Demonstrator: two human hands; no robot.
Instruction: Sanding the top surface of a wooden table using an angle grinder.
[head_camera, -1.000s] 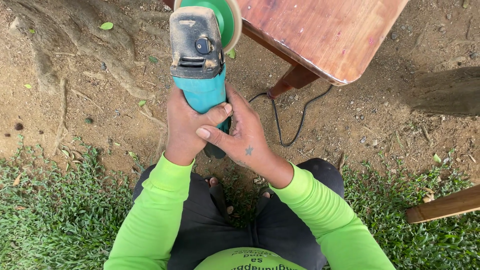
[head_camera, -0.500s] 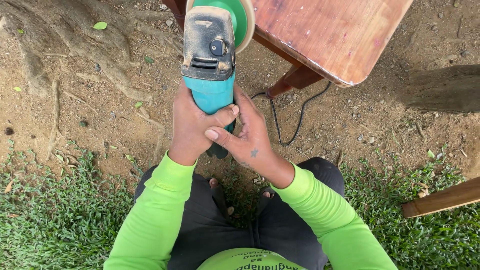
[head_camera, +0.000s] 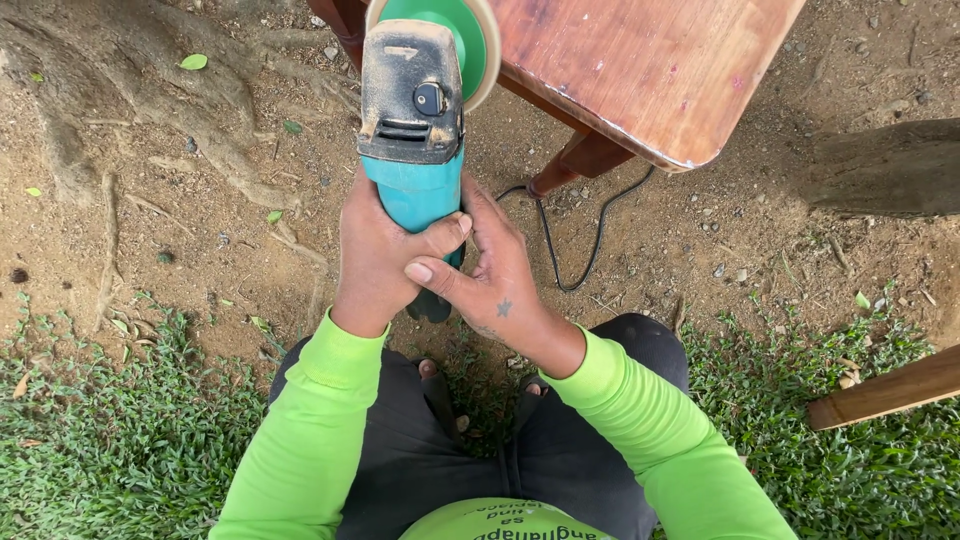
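Both hands on the grinder, disc right up at the table edge

Left hand and right hand are both wrapped tight round the teal handle of the grinder, right thumb laid over the left. Its long axis runs straight away from the person, so the green disc sits at the far end from the grip, at the near left edge of the wooden table; can't tell if it's actually touching. Black cord trails on the dirt under the table, on the right-hand side.
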